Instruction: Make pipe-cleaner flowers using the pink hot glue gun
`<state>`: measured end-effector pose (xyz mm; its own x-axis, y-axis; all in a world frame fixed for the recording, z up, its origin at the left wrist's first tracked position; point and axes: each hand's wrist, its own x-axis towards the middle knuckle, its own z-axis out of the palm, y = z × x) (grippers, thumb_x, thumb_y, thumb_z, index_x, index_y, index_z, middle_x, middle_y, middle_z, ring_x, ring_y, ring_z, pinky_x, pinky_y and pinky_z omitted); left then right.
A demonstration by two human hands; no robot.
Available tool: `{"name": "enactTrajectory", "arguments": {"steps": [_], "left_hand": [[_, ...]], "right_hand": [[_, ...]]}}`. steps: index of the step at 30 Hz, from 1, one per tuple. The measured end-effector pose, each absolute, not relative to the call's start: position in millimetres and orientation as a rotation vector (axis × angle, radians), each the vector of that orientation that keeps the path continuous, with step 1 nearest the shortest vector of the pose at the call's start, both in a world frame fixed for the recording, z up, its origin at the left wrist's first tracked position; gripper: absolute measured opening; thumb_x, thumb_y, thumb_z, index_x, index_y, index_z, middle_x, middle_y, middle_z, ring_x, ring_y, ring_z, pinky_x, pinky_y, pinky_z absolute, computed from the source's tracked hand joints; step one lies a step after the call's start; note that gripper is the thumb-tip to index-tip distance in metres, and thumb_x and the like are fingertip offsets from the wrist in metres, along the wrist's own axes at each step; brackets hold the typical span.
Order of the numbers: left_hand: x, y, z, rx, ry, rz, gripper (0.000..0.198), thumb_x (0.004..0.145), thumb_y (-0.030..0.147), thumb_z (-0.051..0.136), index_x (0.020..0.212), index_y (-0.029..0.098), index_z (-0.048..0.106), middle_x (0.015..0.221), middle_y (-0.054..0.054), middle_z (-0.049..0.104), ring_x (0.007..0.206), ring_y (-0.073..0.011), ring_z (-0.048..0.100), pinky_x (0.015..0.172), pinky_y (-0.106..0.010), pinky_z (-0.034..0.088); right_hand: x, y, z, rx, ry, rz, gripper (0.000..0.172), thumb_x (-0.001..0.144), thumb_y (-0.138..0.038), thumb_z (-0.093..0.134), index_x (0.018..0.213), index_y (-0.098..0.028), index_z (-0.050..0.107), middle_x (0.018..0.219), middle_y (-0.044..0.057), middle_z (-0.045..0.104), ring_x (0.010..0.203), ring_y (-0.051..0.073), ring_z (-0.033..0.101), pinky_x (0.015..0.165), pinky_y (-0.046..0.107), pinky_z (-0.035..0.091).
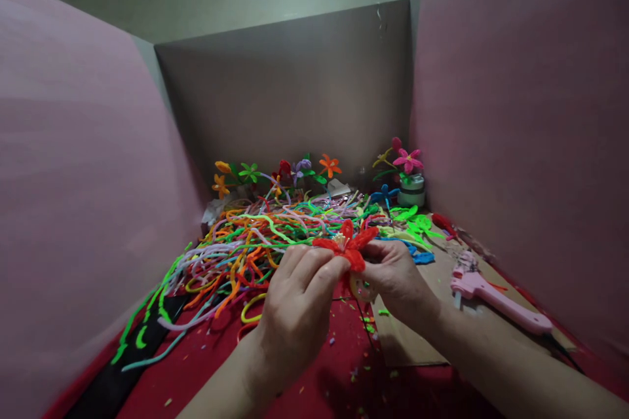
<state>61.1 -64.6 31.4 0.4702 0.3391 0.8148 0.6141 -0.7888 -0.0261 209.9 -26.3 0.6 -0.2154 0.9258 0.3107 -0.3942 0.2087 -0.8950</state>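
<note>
A red pipe-cleaner flower with pale stamens at its centre is held up between both hands, above the red table covering. My left hand is closed on the flower's left and lower side, fingers curled. From the right, my right hand pinches a petal near its base. A thin dark stem hangs below the flower. Beneath the fingers, part of a yellowish round thing shows, mostly hidden. Behind the hands spreads a heap of colourful pipe cleaners.
A pink glue gun rests on a cardboard sheet at the right. Finished flowers stand at the back, and a pink flower rises from a small pot. Pink panels flank both sides. Fuzzy scraps litter the cloth.
</note>
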Motion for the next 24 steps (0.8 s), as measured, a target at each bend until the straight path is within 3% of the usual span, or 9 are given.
{"name": "enactTrajectory", "arguments": {"steps": [3, 7, 10, 15, 19, 24], "left_hand": [[58, -68, 38, -2.445, -1.000, -1.410, 0.022, 0.079, 0.010, 0.053, 0.098, 0.022, 0.054, 0.090, -0.004, 0.062, 0.082, -0.0162, 0.055, 0.074, -0.030, 0.043], [54, -65, 43, -2.230, -1.694, -1.940, 0.011, 0.082, 0.023, 0.051, 0.092, 0.021, 0.054, 0.083, 0.000, 0.059, 0.077, -0.0135, 0.055, 0.068, -0.024, 0.043], [57, -56, 39, -2.429, -2.047, -2.088, 0.013, 0.078, 0.027, 0.056, 0.087, 0.017, 0.055, 0.078, 0.000, 0.059, 0.072, -0.0132, 0.055, 0.066, -0.024, 0.044], [74, -46, 27, -2.903, -1.909, -2.315, 0.019, 0.078, 0.031, 0.056, 0.087, 0.014, 0.058, 0.084, -0.004, 0.062, 0.080, -0.0147, 0.056, 0.075, -0.027, 0.044], [87, -46, 23, -2.926, -1.958, -2.373, 0.023, 0.077, 0.034, 0.057, 0.084, 0.012, 0.059, 0.067, -0.001, 0.058, 0.058, -0.0109, 0.051, 0.057, -0.024, 0.042], [88, -46, 19, -2.678, -2.069, -2.397, 0.021, 0.078, 0.033, 0.056, 0.068, 0.014, 0.056, 0.049, 0.006, 0.041, 0.044, -0.0058, 0.034, 0.043, -0.020, 0.026]], "right_hand": [[210, -22, -2, -0.588, -1.153, 1.392, 0.015, 0.056, -0.022, 0.077, 0.069, -0.017, 0.072, 0.058, -0.001, 0.064, 0.053, 0.010, 0.053, 0.056, 0.024, 0.045], [211, -16, -3, -0.523, -0.997, 1.479, 0.013, 0.057, -0.023, 0.077, 0.068, -0.017, 0.071, 0.063, 0.001, 0.066, 0.056, 0.012, 0.056, 0.056, 0.025, 0.044], [211, -13, -3, -0.493, -0.957, 1.525, 0.010, 0.059, -0.022, 0.076, 0.065, -0.017, 0.069, 0.060, -0.001, 0.063, 0.052, 0.010, 0.052, 0.053, 0.023, 0.041], [211, -14, -4, -0.517, -0.903, 1.577, 0.014, 0.058, -0.022, 0.076, 0.065, -0.016, 0.066, 0.052, -0.005, 0.057, 0.043, 0.006, 0.044, 0.044, 0.019, 0.034], [208, -17, -4, -0.484, -0.916, 1.618, 0.014, 0.059, -0.024, 0.075, 0.060, -0.016, 0.064, 0.048, -0.005, 0.055, 0.040, 0.007, 0.044, 0.041, 0.020, 0.035], [205, -21, -5, -0.493, -0.946, 1.476, 0.018, 0.057, -0.022, 0.077, 0.052, -0.015, 0.061, 0.045, -0.006, 0.051, 0.039, 0.005, 0.038, 0.039, 0.018, 0.032]]}}
